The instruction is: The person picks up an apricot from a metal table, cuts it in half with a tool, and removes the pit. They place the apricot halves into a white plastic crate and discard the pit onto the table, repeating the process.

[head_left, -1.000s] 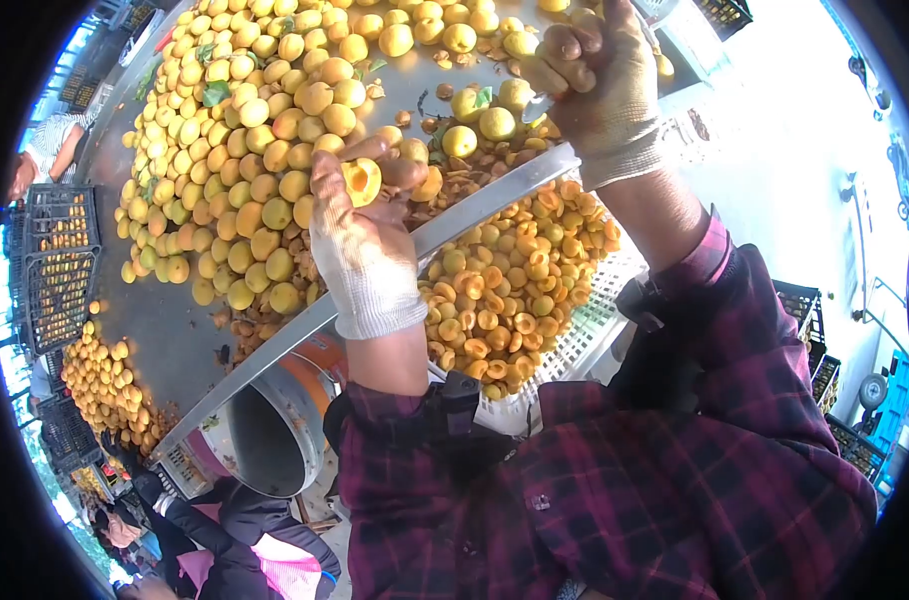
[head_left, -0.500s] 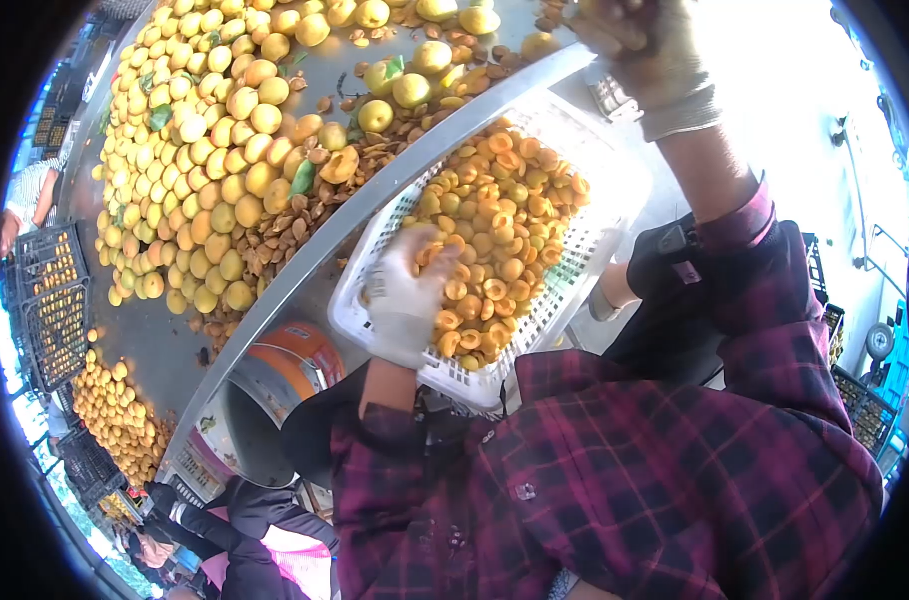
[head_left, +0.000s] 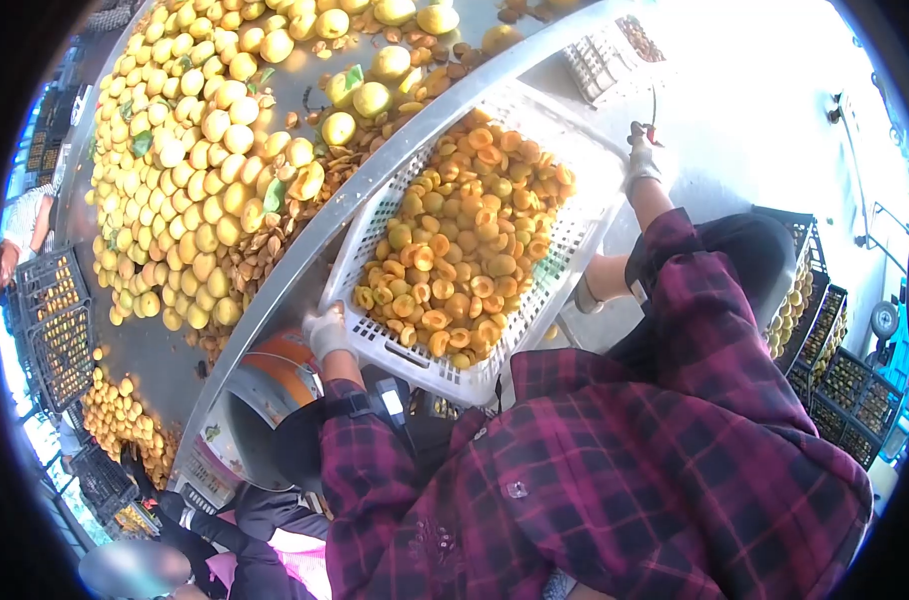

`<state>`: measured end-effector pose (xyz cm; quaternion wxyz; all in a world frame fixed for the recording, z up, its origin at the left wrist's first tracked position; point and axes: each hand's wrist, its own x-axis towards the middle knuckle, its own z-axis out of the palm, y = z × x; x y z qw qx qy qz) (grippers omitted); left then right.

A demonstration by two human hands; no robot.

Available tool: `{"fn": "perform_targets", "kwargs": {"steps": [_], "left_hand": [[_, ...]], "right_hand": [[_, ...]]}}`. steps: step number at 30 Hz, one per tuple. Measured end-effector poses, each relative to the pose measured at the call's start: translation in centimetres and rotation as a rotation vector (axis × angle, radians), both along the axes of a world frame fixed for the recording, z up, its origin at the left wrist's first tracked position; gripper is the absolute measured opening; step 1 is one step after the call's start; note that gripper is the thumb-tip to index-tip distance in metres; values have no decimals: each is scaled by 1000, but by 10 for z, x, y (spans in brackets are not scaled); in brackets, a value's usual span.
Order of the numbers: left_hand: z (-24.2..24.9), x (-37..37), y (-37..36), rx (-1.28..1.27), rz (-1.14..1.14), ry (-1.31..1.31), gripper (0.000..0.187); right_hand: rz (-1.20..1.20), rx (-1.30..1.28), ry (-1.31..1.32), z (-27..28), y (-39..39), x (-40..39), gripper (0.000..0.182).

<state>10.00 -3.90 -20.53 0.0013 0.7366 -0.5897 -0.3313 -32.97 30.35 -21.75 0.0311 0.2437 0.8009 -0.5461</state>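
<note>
A white perforated plastic crate full of halved, pitted apricots sits by my lap, below the metal table's rim. My left hand, in a pale glove, is closed on the crate's near left corner. Beyond the crate's right side, my right hand, also gloved, grips a thin tool with a red part; its exact kind is too small to make out. Whole yellow apricots are heaped on the table, with loose pits along its edge.
The metal table's raised rim curves past the crate. An orange bucket stands under it. Black crates of fruit are at the right, others at the left. A smaller crate stands beyond. Another person's legs show below left.
My left hand has left the apricot halves and moved to the crate's corner. My right hand has come away from the table rim, down and to the right. The view has shifted slightly.
</note>
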Motion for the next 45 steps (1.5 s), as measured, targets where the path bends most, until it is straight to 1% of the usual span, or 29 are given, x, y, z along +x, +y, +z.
{"fn": "perform_targets", "kwargs": {"steps": [1, 2, 4, 7, 8, 9, 10, 12, 14, 15, 16, 18, 19, 20, 22, 23, 24, 26, 29, 31, 32, 34, 35, 37, 39, 42, 43, 44, 45], "left_hand": [[-15, 11, -5, -68, -42, 41, 51], [-15, 16, -7, -63, -39, 38, 51], [-14, 24, -10, -99, -163, 14, 50], [-32, 40, -19, -159, -245, -75, 49], [-27, 39, -17, -159, -243, -66, 49], [-13, 36, -13, -107, -225, -30, 45], [1, 36, -8, -52, -206, 0, 41], [10, 44, 3, -86, -180, -8, 41], [12, 56, 7, -75, -36, -240, 42], [11, 62, 8, -82, -33, -241, 42], [8, 70, 11, -45, 15, -176, 43], [5, 88, 21, 36, 116, -51, 46], [9, 89, 24, 76, 151, -75, 49], [2, 98, 25, 74, 163, -79, 49], [-20, 111, 21, 146, 277, -160, 52], [-19, 110, 21, 146, 279, -156, 52], [-16, 105, 23, 149, 279, -166, 53], [0, 92, 30, 161, 281, -176, 53], [15, 77, 39, 149, 182, -207, 50], [5, 86, 46, 40, 237, -43, 47], [1, 87, 46, 32, 231, -43, 47], [-10, 96, 49, 213, 506, -59, 46], [-16, 104, 52, 200, 510, -31, 63], [-20, 113, 62, 224, 556, -6, 61], [-15, 104, 75, 258, 601, 30, 59], [8, 87, 86, 226, 696, 39, 42], [9, 87, 89, 223, 703, 33, 42], [7, 87, 88, 212, 637, 2, 42], [5, 88, 86, 204, 571, -31, 42]], "right_hand": [[-18, -11, -46, -12, 6, 3, 36], [-31, -23, -86, -21, 10, 3, 35], [-47, -47, -156, -34, 12, -4, 35], [-73, -93, -236, -37, 9, -26, 35], [-87, -108, -265, -37, 9, -32, 34], [12, -103, -233, 5, -12, -9, 40], [15, -97, -233, -2, -13, -13, 40], [118, -413, -375, -28, -22, -27, 48], [150, -441, -423, -26, -53, -31, 52], [206, -354, -382, -19, -68, -32, 49], [209, -360, -385, -13, -84, -29, 49], [383, -503, -255, -6, -110, -18, 51], [275, -472, -377, -6, -118, -16, 50], [285, -472, -384, -7, -119, -8, 50], [281, -285, -306, -4, -111, 15, 43], [276, -339, -377, -3, -112, 24, 39], [283, -147, -331, 33, -119, 48, 37], [260, -118, -288, 39, -121, 73, 32], [279, -183, -323, 37, -122, 68, 29], [303, -216, -334, 36, -127, 67, 30], [344, -245, -347, 38, -133, 68, 30], [390, -311, -325, 45, -152, 67, 31], [426, -360, -304, 50, -165, 64, 30], [462, -411, -296, 43, -185, 56, 29], [698, -466, -307, 26, -195, 46, 36], [661, -351, -204, -8, -190, 56, 30], [639, -294, -151, -10, -190, 63, 28], [616, -241, -90, -11, -195, 67, 27], [560, -245, -130, -13, -190, 83, 30]]}}
